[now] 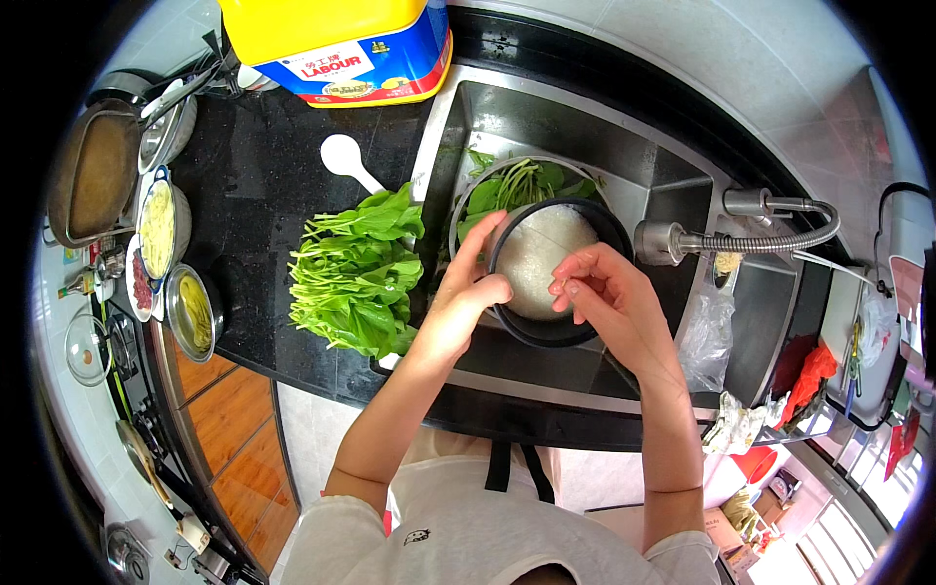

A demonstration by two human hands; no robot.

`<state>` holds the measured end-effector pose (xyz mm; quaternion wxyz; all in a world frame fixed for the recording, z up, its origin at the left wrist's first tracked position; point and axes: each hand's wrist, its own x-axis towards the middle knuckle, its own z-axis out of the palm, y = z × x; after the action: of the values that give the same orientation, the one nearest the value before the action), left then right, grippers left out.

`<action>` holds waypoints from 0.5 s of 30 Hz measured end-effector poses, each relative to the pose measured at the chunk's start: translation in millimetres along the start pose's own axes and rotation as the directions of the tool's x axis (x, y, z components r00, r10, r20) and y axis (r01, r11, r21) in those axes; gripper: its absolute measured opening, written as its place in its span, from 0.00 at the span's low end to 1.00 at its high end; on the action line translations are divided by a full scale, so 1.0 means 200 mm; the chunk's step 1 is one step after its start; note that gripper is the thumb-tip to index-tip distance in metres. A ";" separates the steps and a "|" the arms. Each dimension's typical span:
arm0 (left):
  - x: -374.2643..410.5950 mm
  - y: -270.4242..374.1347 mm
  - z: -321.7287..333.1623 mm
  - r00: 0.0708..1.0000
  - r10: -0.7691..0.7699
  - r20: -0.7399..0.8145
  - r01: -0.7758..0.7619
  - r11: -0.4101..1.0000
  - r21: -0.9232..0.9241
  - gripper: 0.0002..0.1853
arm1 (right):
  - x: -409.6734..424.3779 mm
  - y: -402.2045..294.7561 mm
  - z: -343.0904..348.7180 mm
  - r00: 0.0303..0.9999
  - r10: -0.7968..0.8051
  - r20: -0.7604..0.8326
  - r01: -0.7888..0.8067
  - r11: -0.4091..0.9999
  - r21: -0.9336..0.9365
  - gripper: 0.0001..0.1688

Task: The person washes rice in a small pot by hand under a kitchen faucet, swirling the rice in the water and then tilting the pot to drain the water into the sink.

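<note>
A round pot with a black rim [623,232] is tilted over the sink [563,139], with what looks like white rice [545,245] inside. My left hand [468,292] grips its left side, thumb at the rim. Over the pot's right part hovers my right hand [603,292], wet, its fingers curled close to the thumb; whether a small bit is pinched there is unclear. Behind the pot, a basin [459,212] of leafy greens [526,183] stands in the sink. A heap of cut leafy greens [358,274] lies on the black counter left of my left hand.
The flexible faucet [658,241] reaches in close to the right of the pot. A yellow and blue jug [351,58] and a white spoon [344,155] are on the counter. Several food bowls [194,314] line the left edge. A clear plastic bag [708,340] lies at right.
</note>
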<state>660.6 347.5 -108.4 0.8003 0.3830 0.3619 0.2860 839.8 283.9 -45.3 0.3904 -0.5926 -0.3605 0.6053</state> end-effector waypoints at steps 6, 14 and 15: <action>0.00 0.02 0.05 0.998 -0.051 -0.033 0.050 0.998 -0.043 0.42 | 0.01 0.00 0.01 1.000 0.018 -0.002 -0.018 0.996 0.083 0.05; 0.00 -0.08 0.03 0.995 -0.090 -0.033 0.089 0.996 -0.027 0.41 | 0.07 0.14 0.02 0.997 0.066 -0.026 -0.056 0.959 0.278 0.05; 0.00 -0.09 0.03 0.996 -0.087 -0.023 0.086 0.996 -0.019 0.41 | 0.07 0.16 0.01 0.997 0.077 -0.031 -0.065 0.956 0.288 0.05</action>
<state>668.4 335.6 -120.7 0.8109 0.3564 0.3851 0.2589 835.7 283.8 -79.7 0.4576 -0.5549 -0.2394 0.6522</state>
